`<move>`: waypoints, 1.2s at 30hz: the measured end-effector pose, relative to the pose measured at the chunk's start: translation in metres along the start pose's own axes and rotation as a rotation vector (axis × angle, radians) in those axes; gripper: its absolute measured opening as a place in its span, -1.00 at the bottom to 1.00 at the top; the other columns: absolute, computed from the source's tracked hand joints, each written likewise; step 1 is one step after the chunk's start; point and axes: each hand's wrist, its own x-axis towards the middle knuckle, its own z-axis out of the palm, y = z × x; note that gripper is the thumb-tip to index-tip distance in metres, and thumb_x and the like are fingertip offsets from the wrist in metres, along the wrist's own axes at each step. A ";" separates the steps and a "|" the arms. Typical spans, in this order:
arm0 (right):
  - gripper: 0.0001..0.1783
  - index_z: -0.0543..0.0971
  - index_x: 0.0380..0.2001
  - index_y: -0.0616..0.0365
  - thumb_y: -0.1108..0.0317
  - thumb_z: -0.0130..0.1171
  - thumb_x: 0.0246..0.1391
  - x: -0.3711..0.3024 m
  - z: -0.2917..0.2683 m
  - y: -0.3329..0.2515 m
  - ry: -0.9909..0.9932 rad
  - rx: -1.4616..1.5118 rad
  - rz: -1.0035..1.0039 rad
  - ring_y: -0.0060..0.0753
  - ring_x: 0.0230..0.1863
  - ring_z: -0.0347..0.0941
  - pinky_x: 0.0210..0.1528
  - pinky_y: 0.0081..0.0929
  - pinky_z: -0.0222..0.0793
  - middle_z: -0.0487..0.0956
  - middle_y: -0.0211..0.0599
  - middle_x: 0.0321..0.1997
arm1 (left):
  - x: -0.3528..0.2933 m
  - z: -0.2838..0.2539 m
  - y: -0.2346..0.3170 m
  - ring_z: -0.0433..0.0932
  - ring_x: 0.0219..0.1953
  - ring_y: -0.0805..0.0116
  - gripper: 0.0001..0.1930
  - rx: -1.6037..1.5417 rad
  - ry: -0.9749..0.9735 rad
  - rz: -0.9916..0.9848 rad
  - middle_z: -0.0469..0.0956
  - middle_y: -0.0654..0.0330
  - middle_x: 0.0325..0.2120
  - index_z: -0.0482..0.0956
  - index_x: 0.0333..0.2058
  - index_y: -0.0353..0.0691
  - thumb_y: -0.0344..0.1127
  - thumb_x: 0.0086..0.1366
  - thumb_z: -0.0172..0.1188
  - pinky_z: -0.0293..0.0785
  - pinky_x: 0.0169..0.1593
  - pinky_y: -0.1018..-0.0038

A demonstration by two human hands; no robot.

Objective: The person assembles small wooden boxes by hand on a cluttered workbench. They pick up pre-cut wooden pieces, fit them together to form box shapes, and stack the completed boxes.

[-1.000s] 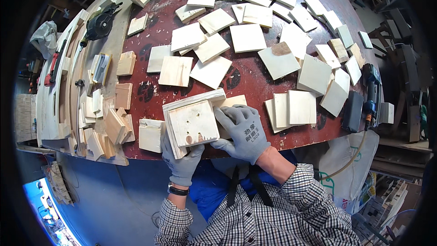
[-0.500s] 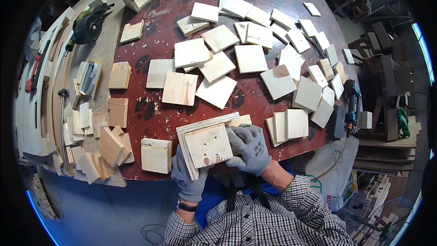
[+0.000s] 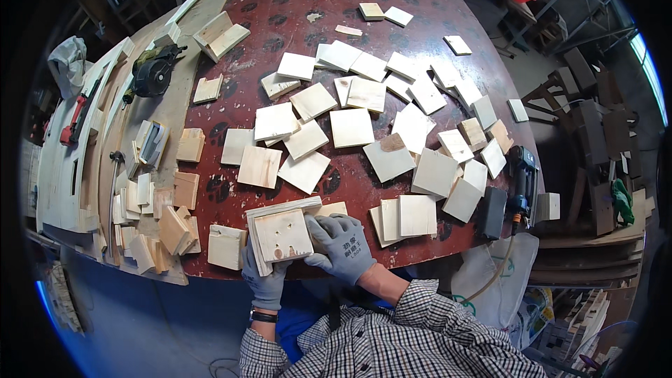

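Note:
In front of me, at the near edge of the table, my left hand [image 3: 264, 281], in a grey glove, grips a layered wooden board [image 3: 253, 241] from its lower left side. Against that board sits a squarish wooden block [image 3: 283, 235] with knots and small holes on its face. My right hand [image 3: 343, 246], gloved too, closes on the block's right side, thumb at its lower corner. Behind the right fingers a pale wooden piece [image 3: 332, 208] shows partly; whether it is held or lies on the table, I cannot tell. Just left of my hands lies another wooden block [image 3: 227, 246].
Many pale wooden squares [image 3: 352, 128] lie scattered over the dark red table [image 3: 280, 0]. A nail gun [image 3: 521, 178] with a hose and a dark grey block [image 3: 492, 211] are at the right edge. Offcuts [image 3: 175, 229], a hammer [image 3: 116, 161] and a black tool [image 3: 152, 73] sit left.
The whole view has shifted, so the table's things appear lower and further left. Both hands keep their hold on the board and block, slightly nearer the loose block on the left.

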 end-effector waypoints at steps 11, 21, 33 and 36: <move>0.05 0.28 0.48 0.21 -0.42 0.10 0.23 -0.003 -0.005 0.003 0.082 0.024 -0.067 0.11 0.24 0.42 0.41 0.02 0.17 0.51 0.01 0.27 | 0.000 0.004 0.001 0.47 0.25 -0.24 -0.16 -0.032 0.053 -0.037 0.54 -0.13 0.18 0.52 0.24 -0.29 0.36 0.29 0.34 0.37 0.35 -0.06; 0.10 0.27 0.44 0.36 -0.44 0.10 0.22 0.016 0.006 -0.008 0.015 -0.167 -0.052 -0.07 -0.07 0.52 0.05 -0.06 0.34 0.57 -0.07 0.00 | 0.006 0.011 -0.015 0.52 0.20 -0.28 -0.23 0.001 0.079 0.081 0.57 -0.13 0.15 0.53 0.23 -0.27 0.26 0.30 0.38 0.42 0.30 -0.06; 0.14 0.29 0.43 0.34 -0.50 0.11 0.18 0.010 0.021 -0.003 0.097 -0.220 -0.110 -0.04 -0.04 0.47 0.09 -0.02 0.28 0.53 -0.08 0.11 | 0.003 0.009 -0.006 0.56 0.10 -0.14 -0.10 0.086 0.138 0.124 0.56 -0.05 0.15 0.46 0.28 -0.27 0.40 0.25 0.30 0.56 0.14 0.06; 0.16 0.27 0.44 0.36 -0.51 0.10 0.17 0.010 0.020 -0.004 0.109 -0.225 -0.124 -0.06 -0.06 0.46 0.07 -0.03 0.27 0.53 -0.09 0.10 | 0.000 0.012 -0.012 0.58 0.04 0.03 -0.09 0.152 0.116 0.147 0.52 0.08 0.22 0.42 0.33 -0.22 0.37 0.25 0.32 0.66 0.00 0.18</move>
